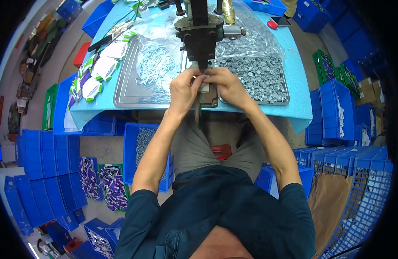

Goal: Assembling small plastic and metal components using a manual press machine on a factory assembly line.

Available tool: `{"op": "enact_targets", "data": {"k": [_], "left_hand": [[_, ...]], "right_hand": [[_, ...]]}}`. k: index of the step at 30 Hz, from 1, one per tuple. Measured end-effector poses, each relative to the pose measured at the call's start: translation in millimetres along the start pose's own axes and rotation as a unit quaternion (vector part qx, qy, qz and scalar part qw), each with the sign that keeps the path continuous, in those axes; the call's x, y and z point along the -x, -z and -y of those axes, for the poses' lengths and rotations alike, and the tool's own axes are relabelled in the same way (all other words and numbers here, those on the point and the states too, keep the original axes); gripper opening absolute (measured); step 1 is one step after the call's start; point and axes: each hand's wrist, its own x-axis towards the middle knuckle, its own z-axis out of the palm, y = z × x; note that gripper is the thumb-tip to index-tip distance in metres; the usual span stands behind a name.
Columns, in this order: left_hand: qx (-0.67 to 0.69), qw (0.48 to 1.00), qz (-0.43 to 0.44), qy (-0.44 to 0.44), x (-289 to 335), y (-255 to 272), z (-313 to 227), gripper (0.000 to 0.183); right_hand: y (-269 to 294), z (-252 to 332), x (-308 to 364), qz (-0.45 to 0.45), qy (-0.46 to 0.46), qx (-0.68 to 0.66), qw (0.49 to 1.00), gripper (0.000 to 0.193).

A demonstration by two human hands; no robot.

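Note:
Under the head of a dark metal bench press point(202, 36), my two hands come together with the fingertips nearly touching. My left hand point(183, 90) is closed in a pinch of thumb and forefinger. From the other side my right hand point(231, 88) reaches in, its thumb and fingers pinched too. Something small and pale shows between the fingertips, too small to name. To the left, a metal tray point(127, 88) bears a heap of thin silvery pins point(158, 64). Right of the press lies a pile of small grey metal caps point(259, 75) in another tray.
Crumpled clear plastic bags point(246, 36) lie behind the trays on the light blue table point(300, 95). White-and-green packs point(92, 88) line its left side. A blue bin of small metal parts point(130, 159) stands below the left edge. Stacked blue crates point(330, 110) stand at the right.

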Motion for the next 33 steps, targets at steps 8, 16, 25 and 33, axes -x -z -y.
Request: {"op": "enact_targets", "data": {"k": [8, 16, 25, 33], "left_hand": [[-0.097, 0.995, 0.006, 0.028, 8, 20, 7, 0.013], [0.006, 0.996, 0.024, 0.086, -1, -7, -12, 0.024], [-0.127, 0.979, 0.117, 0.104, 8, 72, -16, 0.014], [-0.315, 0.921, 0.222, 0.049, 30, 116, 48, 0.017]], "right_hand": [[112, 80, -205, -0.086, -0.051, -0.353, 0.93, 0.05], [144, 146, -93, -0.103, 0.303, -0.216, 0.922, 0.059], [128, -1, -34, 0.019, -0.225, -0.107, 0.968, 0.034], [55, 25, 30, 0.191, -0.045, 0.235, 0.952, 0.017]]}}
